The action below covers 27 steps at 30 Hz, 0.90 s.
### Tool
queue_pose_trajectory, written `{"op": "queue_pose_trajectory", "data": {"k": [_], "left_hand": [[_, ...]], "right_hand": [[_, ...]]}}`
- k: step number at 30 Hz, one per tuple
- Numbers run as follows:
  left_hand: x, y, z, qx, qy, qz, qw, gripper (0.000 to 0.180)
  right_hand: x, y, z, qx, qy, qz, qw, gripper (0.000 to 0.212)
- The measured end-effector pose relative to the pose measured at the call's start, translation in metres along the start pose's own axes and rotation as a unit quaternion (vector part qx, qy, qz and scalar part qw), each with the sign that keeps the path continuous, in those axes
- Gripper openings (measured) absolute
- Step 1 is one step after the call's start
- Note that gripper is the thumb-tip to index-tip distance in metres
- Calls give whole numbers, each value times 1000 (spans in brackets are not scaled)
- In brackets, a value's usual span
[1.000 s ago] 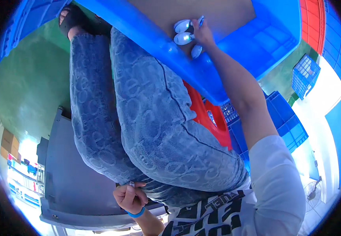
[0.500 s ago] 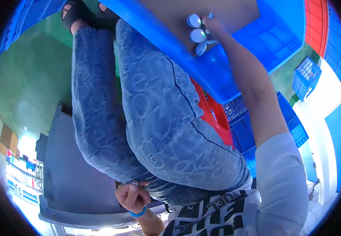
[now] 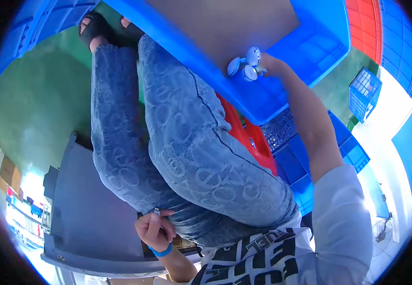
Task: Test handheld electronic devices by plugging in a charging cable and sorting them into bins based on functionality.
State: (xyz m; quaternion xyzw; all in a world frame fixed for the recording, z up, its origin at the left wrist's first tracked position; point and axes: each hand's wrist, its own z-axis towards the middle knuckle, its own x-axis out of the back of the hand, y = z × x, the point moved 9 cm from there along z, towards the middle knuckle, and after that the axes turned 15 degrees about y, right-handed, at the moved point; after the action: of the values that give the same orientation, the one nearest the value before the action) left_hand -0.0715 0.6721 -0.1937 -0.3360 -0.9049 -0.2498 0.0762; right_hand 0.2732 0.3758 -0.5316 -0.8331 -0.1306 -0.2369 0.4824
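Note:
My right hand (image 3: pixel 273 66) reaches over a large blue bin (image 3: pixel 263 102), its fingers closed on three shiny pieces with round silver heads (image 3: pixel 249 72). The heads fan out past my fingertips, and short stems run into the grip; their exact kind is unclear. Below them in the bin spreads a flat brown-grey surface (image 3: pixel 225 28). Beside my thigh, my left hand (image 3: pixel 154 231), with a blue band at the wrist, pinches a small silver metal piece (image 3: pixel 156 211) between thumb and finger. What the piece is, I cannot make out.
A grey table (image 3: pixel 92 209) stands at my left. A red plastic stool or chair (image 3: pixel 251 137) shows beside my thigh. Blue crates (image 3: pixel 365 92) sit on the green floor to the right, and stacked red and blue crates (image 3: pixel 363 28) rise behind. A fan (image 3: pixel 381 232) is at lower right.
My right hand has come nearer with the silver-headed pieces, whose heads have turned and regrouped. The view has shifted slightly. My left hand keeps its pinch on the small metal piece.

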Motion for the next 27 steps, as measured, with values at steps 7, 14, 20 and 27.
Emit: {"op": "queue_pose_trajectory", "data": {"k": [7, 14, 20, 27], "left_hand": [[7, -5, -4, 13, 3, -26, 1000, 36], [4, 4, -6, -19, -19, -55, 998, 32], [-1, 6, -6, -6, -24, -29, 999, 39], [-7, 1, -2, -24, 2, 2, 1000, 42]], "right_hand": [[-42, 32, 5, -435, 11, 219, 874, 18], [-81, 60, 7, -555, -35, 357, 750, 23], [-53, 46, 30, -287, 48, 201, 935, 30], [-17, 39, 5, -355, 41, 235, 904, 43]]}}
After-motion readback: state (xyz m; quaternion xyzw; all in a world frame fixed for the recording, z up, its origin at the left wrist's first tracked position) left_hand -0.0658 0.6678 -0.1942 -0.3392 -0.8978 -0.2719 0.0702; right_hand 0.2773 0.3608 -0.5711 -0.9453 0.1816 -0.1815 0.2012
